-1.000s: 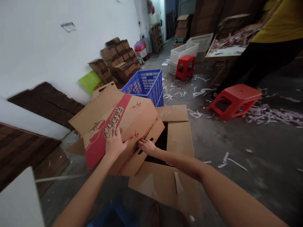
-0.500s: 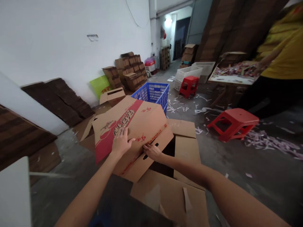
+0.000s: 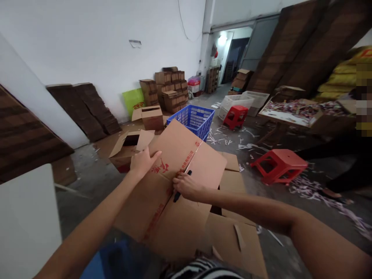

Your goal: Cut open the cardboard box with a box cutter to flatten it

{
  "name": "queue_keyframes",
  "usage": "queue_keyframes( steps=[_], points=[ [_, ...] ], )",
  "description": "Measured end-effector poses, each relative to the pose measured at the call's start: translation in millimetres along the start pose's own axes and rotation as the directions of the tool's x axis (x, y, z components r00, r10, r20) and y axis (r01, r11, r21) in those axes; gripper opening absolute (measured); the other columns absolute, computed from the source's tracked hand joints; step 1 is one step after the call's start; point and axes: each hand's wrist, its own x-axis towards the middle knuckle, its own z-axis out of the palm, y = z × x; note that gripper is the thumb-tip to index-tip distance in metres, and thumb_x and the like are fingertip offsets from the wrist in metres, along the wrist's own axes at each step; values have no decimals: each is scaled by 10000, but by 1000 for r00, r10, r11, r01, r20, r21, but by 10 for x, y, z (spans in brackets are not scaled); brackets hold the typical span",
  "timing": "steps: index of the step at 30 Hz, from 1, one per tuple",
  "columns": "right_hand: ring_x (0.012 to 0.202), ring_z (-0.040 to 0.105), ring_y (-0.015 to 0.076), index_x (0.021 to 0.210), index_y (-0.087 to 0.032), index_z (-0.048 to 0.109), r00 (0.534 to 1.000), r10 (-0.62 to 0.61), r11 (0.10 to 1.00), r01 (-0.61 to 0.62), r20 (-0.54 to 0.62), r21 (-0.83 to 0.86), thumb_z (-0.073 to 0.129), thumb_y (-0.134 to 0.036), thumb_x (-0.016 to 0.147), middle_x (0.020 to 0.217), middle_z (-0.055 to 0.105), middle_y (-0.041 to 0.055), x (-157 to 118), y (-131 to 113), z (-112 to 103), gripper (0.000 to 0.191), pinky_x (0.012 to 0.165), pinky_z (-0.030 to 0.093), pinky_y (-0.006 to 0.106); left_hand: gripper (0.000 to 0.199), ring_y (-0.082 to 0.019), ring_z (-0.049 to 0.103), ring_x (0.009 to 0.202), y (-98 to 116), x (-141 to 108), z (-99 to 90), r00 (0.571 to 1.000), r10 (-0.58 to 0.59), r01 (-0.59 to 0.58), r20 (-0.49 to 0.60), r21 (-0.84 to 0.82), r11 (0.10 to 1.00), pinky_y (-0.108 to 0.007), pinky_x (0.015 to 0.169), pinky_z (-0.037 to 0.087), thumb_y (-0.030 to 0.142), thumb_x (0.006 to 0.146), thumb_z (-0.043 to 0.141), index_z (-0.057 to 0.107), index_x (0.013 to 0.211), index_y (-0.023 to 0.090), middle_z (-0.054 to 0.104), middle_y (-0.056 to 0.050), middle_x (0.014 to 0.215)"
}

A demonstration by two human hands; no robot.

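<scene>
A large brown cardboard box [image 3: 154, 182] with red lettering is tilted in front of me, its seamed face turned upward. At the box's left upper edge, my left hand [image 3: 141, 164] grips with its fingers over the edge and the thumb on the seamed face. My right hand [image 3: 186, 186] is closed around the middle of a black carton handle [image 3: 177, 197] lying across the seam; the fingertips are partly hidden. Beneath and to the right of the tilted box stands another cardboard box [image 3: 235, 236] with its flaps open.
A blue plastic crate [image 3: 200, 116] is just beyond the box, beside open cartons [image 3: 132, 145]. Red stools [image 3: 281, 164] stand on the right amid paper scraps. A person's legs [image 3: 334, 162] are near a heaped table [image 3: 286, 116]. A white panel [image 3: 26, 221] is at left.
The box has turned so its seamed face is up and its red-striped face is hidden. My left hand shifted from that face to the edge. My right hand stays at the handle. My view swung left.
</scene>
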Motion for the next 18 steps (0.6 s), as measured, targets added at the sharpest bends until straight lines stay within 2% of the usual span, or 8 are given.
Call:
queue_keyframes(
  steps=[6,9,12,15,18],
  points=[
    [809,511,189,881,-122,601,992,-77,995,83,102,-51,528,-153,777,908,571,78,161,-204,-85,131,856,336,347,839,-376,635,817,-294,-78,217,990,-127,133,63,-98,986,-444,684,478,779,768,109,562,1059,135,668,-186,850],
    [802,524,177,865,-135,603,991,-78,996,83,111,-44,491,-161,821,911,590,70,272,-286,-101,123,839,335,348,860,-388,632,842,-480,-111,435,981,-166,180,97,-151,972,-459,714,473,785,761,111,555,1112,137,668,-200,860],
    [801,538,166,841,-151,616,989,-92,994,98,117,-42,463,-173,869,899,616,57,328,-375,-49,157,843,333,345,820,-386,629,878,-610,-184,691,966,-181,220,183,-215,952,-461,737,469,759,786,113,575,1101,161,671,-198,895],
    [745,548,162,832,-162,631,985,-102,991,112,136,-69,506,-168,854,837,628,39,301,-391,41,127,805,350,340,718,-349,642,851,-538,-231,883,964,-157,211,216,-256,943,-430,722,477,684,845,136,576,1111,183,680,-171,885],
    [701,552,165,823,-165,646,983,-55,993,72,177,-94,524,-173,849,800,638,34,246,-305,120,126,754,367,338,596,-286,642,882,-226,-157,937,989,-68,106,134,-303,947,-380,763,480,561,912,156,499,1207,173,674,-138,979]
  ],
)
